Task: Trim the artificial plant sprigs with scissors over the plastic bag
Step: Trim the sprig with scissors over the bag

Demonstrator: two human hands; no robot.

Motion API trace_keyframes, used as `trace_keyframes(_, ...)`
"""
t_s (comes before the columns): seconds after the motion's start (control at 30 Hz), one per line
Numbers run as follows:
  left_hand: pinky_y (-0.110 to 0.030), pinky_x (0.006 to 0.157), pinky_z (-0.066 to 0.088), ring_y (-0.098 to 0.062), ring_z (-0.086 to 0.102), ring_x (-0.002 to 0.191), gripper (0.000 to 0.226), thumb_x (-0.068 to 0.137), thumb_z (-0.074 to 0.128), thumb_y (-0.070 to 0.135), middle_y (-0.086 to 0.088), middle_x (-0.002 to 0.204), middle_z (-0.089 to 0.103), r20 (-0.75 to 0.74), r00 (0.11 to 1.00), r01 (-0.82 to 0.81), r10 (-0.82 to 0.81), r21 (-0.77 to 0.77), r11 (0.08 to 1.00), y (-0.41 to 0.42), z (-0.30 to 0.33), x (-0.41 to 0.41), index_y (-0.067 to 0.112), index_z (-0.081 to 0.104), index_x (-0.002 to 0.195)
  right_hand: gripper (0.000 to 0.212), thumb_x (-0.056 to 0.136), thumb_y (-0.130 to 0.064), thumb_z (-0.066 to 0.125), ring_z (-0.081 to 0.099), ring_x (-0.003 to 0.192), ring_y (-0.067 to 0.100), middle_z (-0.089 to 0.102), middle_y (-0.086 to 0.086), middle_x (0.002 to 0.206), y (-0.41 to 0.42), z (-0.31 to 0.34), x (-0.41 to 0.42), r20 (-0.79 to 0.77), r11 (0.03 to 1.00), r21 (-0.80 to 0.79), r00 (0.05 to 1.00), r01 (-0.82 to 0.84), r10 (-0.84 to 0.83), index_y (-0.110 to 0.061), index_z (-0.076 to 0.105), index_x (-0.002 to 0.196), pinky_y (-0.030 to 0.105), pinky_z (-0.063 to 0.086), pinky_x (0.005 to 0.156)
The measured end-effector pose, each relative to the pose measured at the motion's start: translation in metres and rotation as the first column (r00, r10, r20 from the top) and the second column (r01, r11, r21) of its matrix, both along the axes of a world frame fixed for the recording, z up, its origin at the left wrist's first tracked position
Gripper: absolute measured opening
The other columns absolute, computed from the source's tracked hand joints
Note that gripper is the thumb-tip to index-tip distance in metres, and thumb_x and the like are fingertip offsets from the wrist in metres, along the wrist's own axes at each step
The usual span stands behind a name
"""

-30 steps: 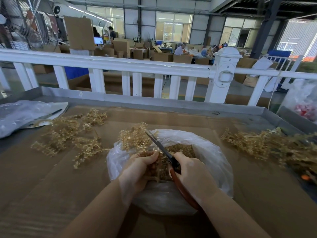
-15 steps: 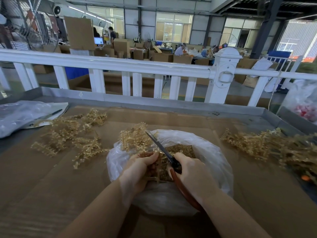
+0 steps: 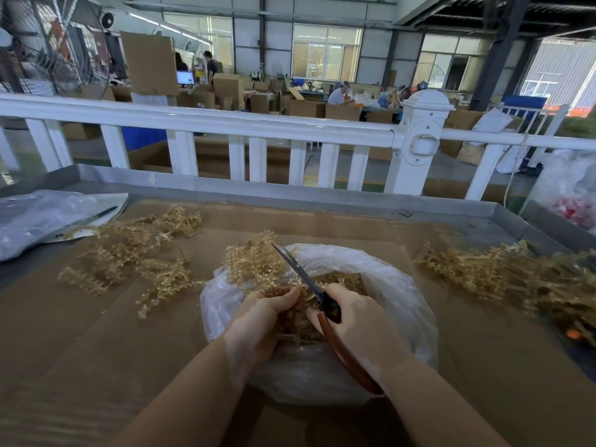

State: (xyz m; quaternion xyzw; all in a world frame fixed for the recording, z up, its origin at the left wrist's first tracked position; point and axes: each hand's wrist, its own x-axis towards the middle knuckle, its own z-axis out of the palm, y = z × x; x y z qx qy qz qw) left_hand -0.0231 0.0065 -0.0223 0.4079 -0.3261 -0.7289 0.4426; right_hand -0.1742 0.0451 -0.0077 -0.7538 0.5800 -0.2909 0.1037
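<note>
Two hands at work over the plastic bag (image 3: 387, 285), which sits open on the cardboard-covered surface (image 3: 96, 366). Left hand (image 3: 261, 321) has its fingers curled round a tan sprig (image 3: 251, 262), head poking up past the bag's far rim. Right hand (image 3: 358, 321) grips the scissors (image 3: 300, 272) by their reddish-brown handles; blades point up and away, just beside the sprig. Offcuts lie inside the bag. More sprigs: left pile (image 3: 129, 253), right pile (image 3: 483, 272). Judgement: sprig looks light, springy plastic, the beaded tips liable to snag; best held low on the stem, close to the cut, so it cannot flex away from the blades.
</note>
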Motion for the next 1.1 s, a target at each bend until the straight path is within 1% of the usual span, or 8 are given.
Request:
trace_keyframes(0.1, -0.027, 0.046, 0.052, -0.021, 0.065, 0.054, 0.014, 0.079, 0.065, 0.005, -0.013, 0.069, 0.067, -0.014, 1.0, 0.0, 0.0, -0.004, 1.0, -0.0005, -0.0003, -0.0003, 0.001, 0.062, 0.092, 0.017, 0.093, -0.04, 0.055, 0.054, 0.068, 0.003, 0.059, -0.009, 0.077, 0.0003, 0.0019, 0.0006, 0.02, 1.0, 0.016, 1.0, -0.003, 0.003, -0.024, 0.053, 0.089, 0.013, 0.043, 0.064)
trace_keyframes(0.37, -0.032, 0.055, 0.055, -0.023, 0.066, 0.06, 0.023, 0.072, 0.068, 0.008, -0.014, 0.072, 0.068, -0.017, 1.0, 0.01, -0.01, -0.022, 1.0, 0.0004, -0.0002, 0.0, 0.0, 0.063, 0.094, 0.012, 0.094, -0.034, 0.055, 0.051, 0.067, 0.002, 0.056, -0.011, 0.076, -0.0001, 0.0047, 0.0016, 0.008, 1.0, 0.027, 1.0, 0.004, -0.004, -0.026, 0.047, 0.09, 0.008, 0.038, 0.062)
trace_keyframes(0.5, -0.026, 0.045, 0.052, -0.022, 0.067, 0.055, 0.011, 0.085, 0.062, 0.002, -0.016, 0.07, 0.069, -0.026, 1.0, -0.01, 0.01, 0.0, 1.0, 0.0012, 0.0018, -0.0012, -0.002, 0.062, 0.095, 0.011, 0.094, -0.032, 0.055, 0.056, 0.077, 0.008, 0.062, -0.006, 0.086, -0.0016, 0.0045, 0.0011, -0.002, 0.999, 0.051, 1.0, -0.005, 0.005, -0.021, 0.054, 0.094, 0.01, 0.039, 0.064)
trace_keyframes(0.73, -0.028, 0.047, 0.054, -0.024, 0.07, 0.06, 0.023, 0.086, 0.061, 0.003, -0.017, 0.075, 0.07, -0.019, 1.0, 0.011, -0.011, 0.01, 1.0, 0.0031, 0.0039, -0.0012, -0.006, 0.06, 0.107, 0.016, 0.096, -0.029, 0.053, 0.06, 0.076, 0.012, 0.065, -0.001, 0.085, -0.0046, 0.003, 0.0008, -0.005, 0.998, 0.059, 1.0, 0.005, -0.004, -0.015, 0.06, 0.095, 0.019, 0.048, 0.07)
trace_keyframes(0.83, -0.033, 0.054, 0.057, -0.027, 0.071, 0.067, 0.029, 0.085, 0.063, 0.006, -0.019, 0.082, 0.071, -0.019, 1.0, 0.013, -0.012, 0.014, 1.0, 0.0028, 0.0023, -0.0005, -0.004, 0.059, 0.111, 0.021, 0.096, -0.034, 0.053, 0.062, 0.082, 0.011, 0.067, -0.003, 0.09, -0.003, 0.0027, 0.0019, 0.01, 0.999, 0.038, 1.0, 0.014, -0.015, -0.015, 0.061, 0.1, 0.02, 0.049, 0.073)
trace_keyframes(0.93, -0.041, 0.071, 0.058, -0.031, 0.07, 0.08, 0.027, 0.081, 0.063, 0.011, -0.02, 0.09, 0.071, -0.039, 0.999, 0.009, -0.009, -0.003, 1.0, 0.0036, 0.0001, 0.0003, -0.002, 0.062, 0.106, 0.027, 0.094, -0.042, 0.054, 0.06, 0.087, 0.005, 0.065, -0.009, 0.096, -0.001, 0.003, 0.0025, 0.039, 0.997, -0.007, 0.997, 0.072, -0.072, -0.02, 0.06, 0.108, 0.008, 0.043, 0.071)
trace_keyframes(1.03, -0.049, 0.097, 0.046, -0.035, 0.058, 0.096, 0.037, 0.083, 0.048, 0.007, -0.023, 0.103, 0.06, -0.089, 0.996, 0.012, -0.013, -0.007, 1.0, 0.0038, -0.0012, 0.0019, -0.008, 0.059, 0.115, 0.022, 0.094, -0.04, 0.055, 0.054, 0.069, -0.004, 0.058, -0.016, 0.082, -0.0016, 0.003, 0.0028, 0.069, 0.993, -0.029, 0.991, 0.113, -0.111, -0.02, 0.06, 0.103, 0.003, 0.04, 0.063)
trace_keyframes(1.1, -0.047, 0.097, 0.046, -0.036, 0.055, 0.098, 0.048, 0.074, 0.043, 0.005, -0.027, 0.108, 0.057, -0.128, 0.991, 0.029, -0.029, -0.002, 1.0, 0.0044, -0.0014, 0.0025, -0.011, 0.056, 0.117, 0.018, 0.094, -0.037, 0.056, 0.051, 0.065, -0.005, 0.057, -0.016, 0.081, -0.0012, 0.0029, 0.0023, 0.074, 0.992, -0.039, 0.99, 0.119, -0.116, -0.022, 0.06, 0.1, 0.002, 0.04, 0.061)
